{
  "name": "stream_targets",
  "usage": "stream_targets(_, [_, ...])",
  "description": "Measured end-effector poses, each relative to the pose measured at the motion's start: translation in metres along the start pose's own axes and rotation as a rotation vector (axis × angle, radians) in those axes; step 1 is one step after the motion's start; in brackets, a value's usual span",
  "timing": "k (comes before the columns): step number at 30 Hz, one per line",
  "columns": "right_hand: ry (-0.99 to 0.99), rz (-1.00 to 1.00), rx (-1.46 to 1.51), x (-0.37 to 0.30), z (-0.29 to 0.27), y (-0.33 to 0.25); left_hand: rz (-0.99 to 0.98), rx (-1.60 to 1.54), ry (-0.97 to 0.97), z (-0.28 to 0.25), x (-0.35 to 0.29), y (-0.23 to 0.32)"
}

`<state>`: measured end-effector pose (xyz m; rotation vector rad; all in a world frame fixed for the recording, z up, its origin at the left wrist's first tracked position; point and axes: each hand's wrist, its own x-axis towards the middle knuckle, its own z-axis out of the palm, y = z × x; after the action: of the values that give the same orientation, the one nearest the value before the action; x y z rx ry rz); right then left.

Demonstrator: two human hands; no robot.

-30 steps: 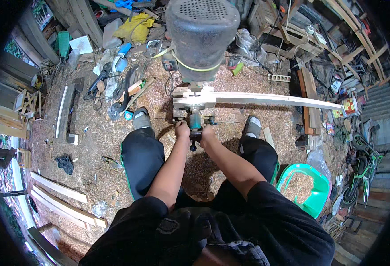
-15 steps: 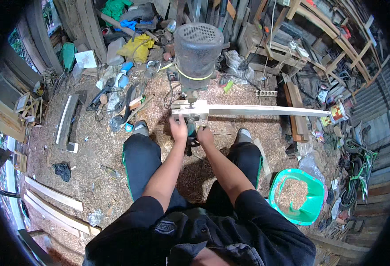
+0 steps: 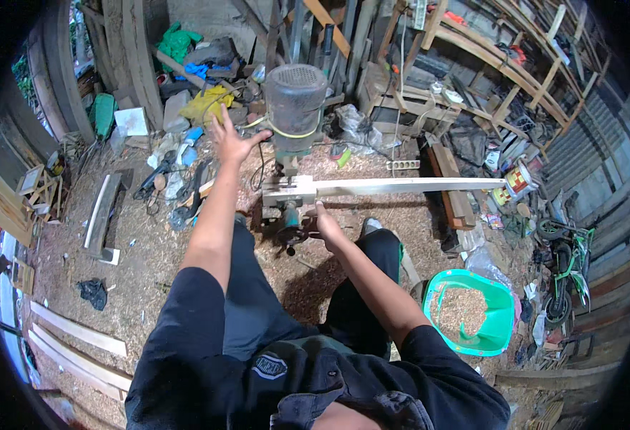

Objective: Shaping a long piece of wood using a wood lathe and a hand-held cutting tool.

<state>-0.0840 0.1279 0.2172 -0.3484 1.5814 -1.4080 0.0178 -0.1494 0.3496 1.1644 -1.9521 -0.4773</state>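
Note:
A drill-press-like machine with a dusty cylindrical motor (image 3: 296,100) stands in front of me. In its clamp (image 3: 284,204) sits a pale wooden block (image 3: 297,188). A long, slightly curved strip of pale wood (image 3: 408,185) runs from there to the right. My left hand (image 3: 234,142) is raised beside the motor, fingers spread, holding nothing, its thumb close to the housing. Lower down, my right hand (image 3: 327,223) is by the clamp and its dark handwheel (image 3: 291,236). Its thumb points up at the strip's near edge; the other fingers are largely hidden, so its grip is unclear.
A green tub (image 3: 507,315) of wood shavings stands at the right. Dark beams (image 3: 451,179) and a paint bucket (image 3: 519,183) lie near the strip's far end. Cut strips (image 3: 78,330) lie on the shaving-covered floor at left. A small green motorbike (image 3: 569,265) is far right.
My left hand has left the clamp and risen up and left toward the motor, its fingers opening out. The right hand stays near the clamp, its thumb now raised. The view has shifted slightly.

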Motion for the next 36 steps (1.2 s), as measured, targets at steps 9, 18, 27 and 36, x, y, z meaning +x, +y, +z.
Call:
stream_targets(9, [0.164, -0.141, -0.171, 0.022, -0.023, -0.128, -0.699, -1.198, -0.061, 0.043, -0.083, -0.015])
stream_targets(18, [0.317, -0.802, 0.066, 0.195, 0.004, -0.341, 0.611, 0.283, -1.372, 0.048, -0.106, -0.002])
stream_targets(27, [-0.145, -0.693, 0.39, 0.162, 0.021, -0.366, 0.317, 0.408, -1.404, 0.031, -0.092, -0.007])
stream_targets(36, [0.042, -0.724, 0.293, 0.126, 0.009, -0.348, 0.36, 0.484, -1.55, 0.042, -0.135, 0.027])
